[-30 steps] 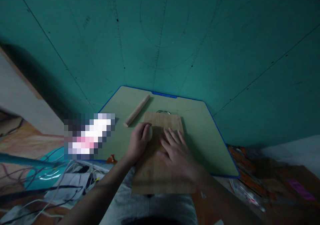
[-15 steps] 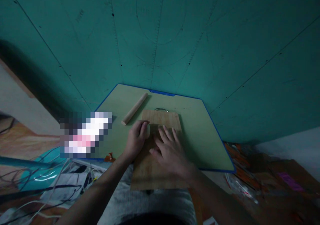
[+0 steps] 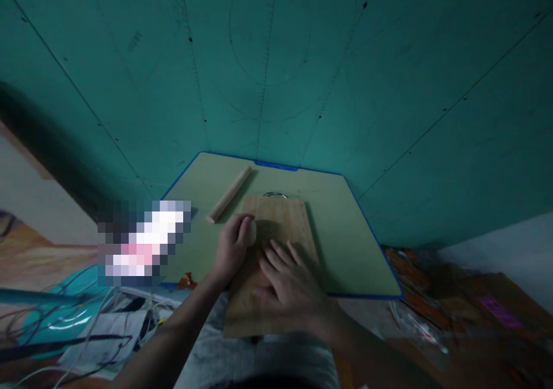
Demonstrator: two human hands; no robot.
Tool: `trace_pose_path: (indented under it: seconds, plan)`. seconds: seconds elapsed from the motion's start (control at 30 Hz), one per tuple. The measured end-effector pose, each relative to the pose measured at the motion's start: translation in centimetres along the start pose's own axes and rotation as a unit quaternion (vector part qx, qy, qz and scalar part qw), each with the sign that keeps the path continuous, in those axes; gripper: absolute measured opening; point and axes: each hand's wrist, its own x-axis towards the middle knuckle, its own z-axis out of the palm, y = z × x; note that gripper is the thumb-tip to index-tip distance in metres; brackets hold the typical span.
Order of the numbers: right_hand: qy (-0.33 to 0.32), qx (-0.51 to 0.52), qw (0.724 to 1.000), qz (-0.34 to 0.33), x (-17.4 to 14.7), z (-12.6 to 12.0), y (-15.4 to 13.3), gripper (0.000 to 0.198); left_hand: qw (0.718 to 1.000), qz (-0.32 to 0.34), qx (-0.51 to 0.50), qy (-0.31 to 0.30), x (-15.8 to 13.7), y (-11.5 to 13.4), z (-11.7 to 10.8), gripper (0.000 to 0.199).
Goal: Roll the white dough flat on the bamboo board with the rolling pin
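Note:
My left hand (image 3: 233, 245) is closed around a pale, rounded lump of dough (image 3: 252, 233), held at the left edge of a wooden cutting board (image 3: 276, 210). Most of the lump is hidden behind the fingers. My right hand (image 3: 287, 276) lies palm down on the middle of the board, fingers stretched and slightly apart. Whether anything is under that palm cannot be seen. A wooden rolling pin (image 3: 230, 195) rests at a slant on the tabletop, to the left of the board and beyond my left hand.
The board lies on a pale table (image 3: 345, 233) with a blue rim, and its near end overhangs my lap. A metal handle (image 3: 275, 194) is at its far end. A blurred-out object stands at the left. Behind rises a green wall (image 3: 276, 60); cables (image 3: 108, 343) tangle at lower left.
My right hand has slid back along the board toward me. My left hand keeps hold of the lump in about the same place. The whole view has shifted slightly.

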Motion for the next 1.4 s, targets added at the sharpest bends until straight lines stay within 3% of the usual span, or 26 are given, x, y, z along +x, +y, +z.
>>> trace_pose_path:
  seconds: [0.17, 0.3, 0.4, 0.6, 0.73, 0.97, 1.07, 1.17, 1.3, 1.4]
  plan:
    - [0.027, -0.009, 0.998, 0.048, 0.4, -0.3, 2.4, 0.054, 1.000, 0.006, 0.005, 0.003, -0.2, 0.1, -0.2, 0.034]
    - [0.072, 0.074, 0.994, 0.046, 1.0, -0.5, 5.5, 0.054, 0.999, 0.005, 0.028, -0.016, 0.6, 0.4, -0.4, 0.035]
    - [0.116, 0.093, 0.984, 0.095, 1.0, 0.2, 7.3, 0.056, 0.993, 0.058, 0.081, -0.062, 2.3, 1.1, 0.2, 0.039]
    - [0.088, 0.037, 0.984, 0.148, 1.2, 1.5, 7.3, 0.056, 0.922, 0.189, 0.271, -0.201, 4.2, 1.7, 2.7, 0.036]
    - [0.091, 0.021, 0.983, 0.157, 1.3, 1.3, 6.9, 0.055, 0.901, 0.222, 0.285, -0.240, 2.4, 2.1, 2.1, 0.031]
    - [0.115, 0.051, 0.979, 0.162, 1.3, 1.7, 7.2, 0.055, 0.884, 0.268, 0.223, -0.310, -4.8, 3.7, -1.4, 0.035]
    - [0.113, 0.068, 0.979, 0.157, 1.4, 1.8, 7.3, 0.056, 0.884, 0.283, 0.226, -0.295, -5.9, 2.7, -3.0, 0.036]
    - [0.101, 0.083, 0.981, 0.146, 1.4, 1.7, 7.4, 0.056, 0.898, 0.262, 0.243, -0.256, -4.0, 1.4, -3.1, 0.034]
    - [0.112, 0.099, 0.979, 0.138, 1.4, 1.8, 7.5, 0.056, 0.915, 0.209, 0.262, -0.225, -0.1, 0.9, 0.2, 0.032]
    - [0.132, 0.106, 0.975, 0.145, 1.4, 2.0, 7.5, 0.056, 0.923, 0.172, 0.268, -0.215, 1.1, 1.9, 3.2, 0.033]
